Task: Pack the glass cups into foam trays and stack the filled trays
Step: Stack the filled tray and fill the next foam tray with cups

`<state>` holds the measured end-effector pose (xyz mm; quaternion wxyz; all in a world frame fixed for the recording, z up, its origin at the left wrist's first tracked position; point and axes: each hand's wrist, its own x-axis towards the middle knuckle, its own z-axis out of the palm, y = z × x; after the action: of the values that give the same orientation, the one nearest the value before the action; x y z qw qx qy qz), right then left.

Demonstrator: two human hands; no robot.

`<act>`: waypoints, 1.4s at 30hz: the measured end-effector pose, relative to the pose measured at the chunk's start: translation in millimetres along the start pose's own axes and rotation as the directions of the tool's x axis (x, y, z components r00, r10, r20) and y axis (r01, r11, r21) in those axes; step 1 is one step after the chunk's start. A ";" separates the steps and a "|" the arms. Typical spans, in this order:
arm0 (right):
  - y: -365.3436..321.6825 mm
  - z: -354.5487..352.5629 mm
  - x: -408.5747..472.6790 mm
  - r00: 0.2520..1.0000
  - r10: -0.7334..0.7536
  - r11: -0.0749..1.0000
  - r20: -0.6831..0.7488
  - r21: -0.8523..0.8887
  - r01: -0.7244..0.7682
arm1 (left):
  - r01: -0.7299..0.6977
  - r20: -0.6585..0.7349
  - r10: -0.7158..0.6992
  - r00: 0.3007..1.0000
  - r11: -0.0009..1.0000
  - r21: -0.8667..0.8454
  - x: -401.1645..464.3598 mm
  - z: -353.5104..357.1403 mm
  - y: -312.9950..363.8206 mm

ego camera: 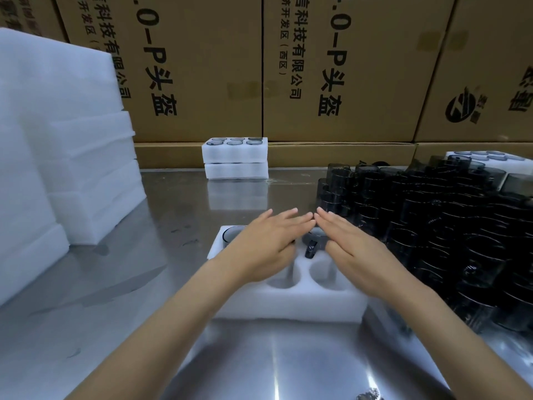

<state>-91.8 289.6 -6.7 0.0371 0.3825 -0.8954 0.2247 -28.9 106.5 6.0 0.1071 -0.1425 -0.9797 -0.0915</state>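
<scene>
I see a shiny metal table (173, 284) that reflects the light from above. Behind it stands a wall of big brown cardboard boxes (202, 67) with black printed characters, on low flat cartons (340, 154).

1. This is a packing station in a warehouse or small factory — a workplace, not a home.
2. Large cardboard cartons (331, 67) printed with bold Chinese lettering form a wall behind the bench.
3. The work surface is a bare steel table (259, 365).
4. Stacked white foam slabs (57, 140) stand at the left — bulk packing stock.
5. Many identical dark glass cups (447, 226) crowd the right side, beside filled foam trays (235, 158) stacked at the back.
</scene>
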 end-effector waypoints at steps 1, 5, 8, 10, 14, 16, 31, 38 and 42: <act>-0.5 0.9 0.1 1.000 0.011 1.000 0.021 -0.017 -0.010 | 0.009 0.005 -0.009 1.000 1.000 -0.015 -0.8 2.8 -0.6; -1.5 1.1 -1.6 0.985 0.067 0.997 0.156 -0.051 -0.060 | 0.039 0.088 -0.036 0.995 0.999 -0.026 0.8 8.5 0.4; -2.4 0.2 -0.4 0.979 0.072 0.997 0.192 -0.054 -0.063 | 0.059 0.135 -0.053 0.989 0.998 -0.038 1.2 7.6 1.6; -3.6 0.2 0.3 0.976 0.070 0.997 0.206 -0.059 -0.059 | 0.073 0.140 -0.064 0.988 0.996 -0.056 0.1 7.7 2.9; -4.8 1.1 0.6 0.973 0.085 0.995 0.216 -0.062 -0.073 | 0.096 0.131 -0.085 0.988 0.993 -0.074 -2.8 9.4 6.5; -5.5 2.6 0.2 0.974 0.090 0.995 0.207 -0.057 -0.080 | 0.107 0.120 -0.099 0.988 0.992 -0.063 -4.6 11.1 8.5; 17.8 -66.4 17.1 0.859 0.377 0.760 -0.347 -0.414 -0.501 | 0.117 -0.655 -0.419 0.628 0.884 -0.453 -78.1 12.1 -23.5; 39.1 -70.5 39.8 0.724 0.663 0.565 -0.191 -0.507 -0.651 | 0.078 -0.441 -0.779 0.445 0.525 -0.847 -77.9 14.4 -49.8; 44.0 -67.5 38.2 0.772 0.594 0.555 -0.228 -0.578 -0.598 | 0.079 -0.422 -0.781 0.461 0.510 -0.857 -78.9 15.0 -47.7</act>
<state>-156.7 319.8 46.4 0.0854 0.0217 -0.9927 -0.0829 28.0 44.1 -34.1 0.4216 0.1687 -0.6950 -0.5574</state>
